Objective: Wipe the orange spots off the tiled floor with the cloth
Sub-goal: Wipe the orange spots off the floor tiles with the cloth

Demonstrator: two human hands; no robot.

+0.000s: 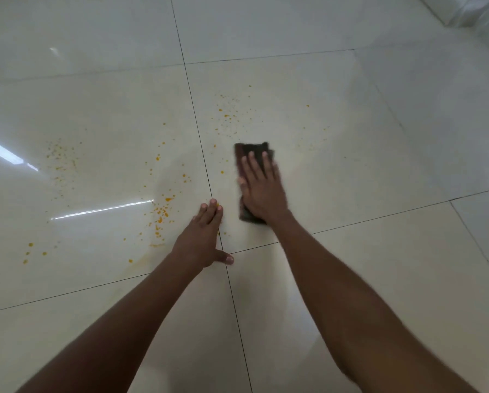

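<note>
A dark folded cloth [253, 151] lies flat on the glossy cream tiled floor [351, 154], just right of a vertical grout line. My right hand [261, 188] presses flat on top of the cloth, fingers spread, covering its near half. My left hand [205, 236] rests palm-down on the floor beside the grout line, fingers together and thumb out, holding nothing. Orange spots [161, 212] are scattered left of my left hand. More orange spots [227, 116] speckle the tile beyond the cloth, and a fainter patch [60, 154] lies far left.
Dark grout lines cross the floor; one runs between my hands [209, 177]. A white bundled object [475, 12] sits at the top right corner. Bright light reflections streak the left tiles [101, 209].
</note>
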